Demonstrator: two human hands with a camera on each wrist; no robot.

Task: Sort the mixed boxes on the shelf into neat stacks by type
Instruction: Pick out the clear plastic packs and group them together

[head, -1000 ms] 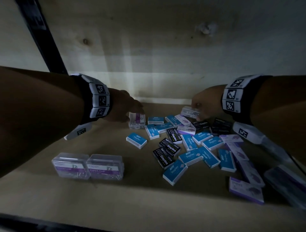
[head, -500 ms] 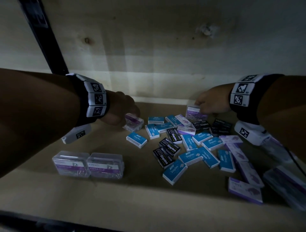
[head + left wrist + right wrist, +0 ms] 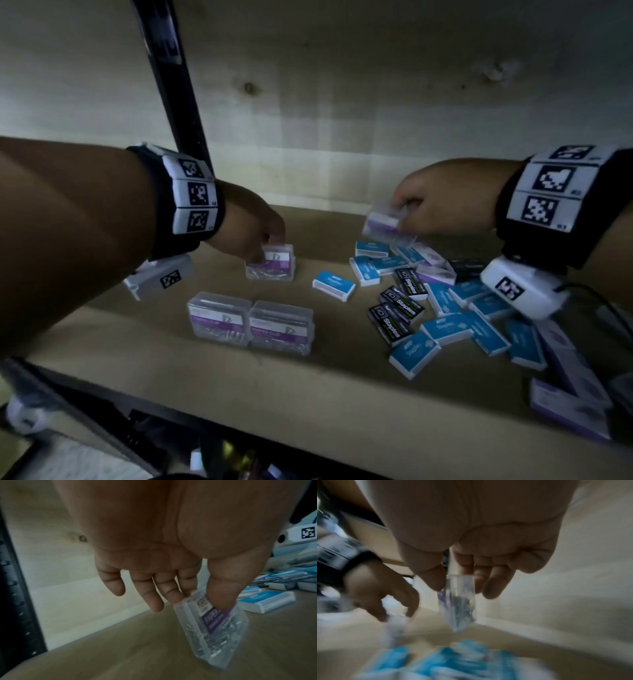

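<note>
left hand (image 3: pixel 251 228) pinching a clear paper clip box (image 3: pixel 270 263) mid-frame; right hand (image 3: pixel 442 202) gripping another one (image 3: pixel 385 224) upper right; probably both headed for the paper clip pair (image 3: pixel 250 323) lower left

The shelf board (image 3: pixel 239 394) is matt, light brown wood or fibreboard with a smooth face. The back panel (image 3: pixel 342 102), upper half of the frame, is pale wood with visible grain and a dark knot. The upright post (image 3: pixel 171 68), upper left, is black metal with a row of holes.

The paper clip cases (image 3: pixel 250 323), lower centre, are clear glossy plastic with purple paper labels; metal clips show through the walls. The case in the left hand (image 3: pixel 214 626) has the same finish. The blue staple boxes (image 3: pixel 414 354) and black staple boxes (image 3: pixel 397 313) look like printed card, slightly glossy.
</note>
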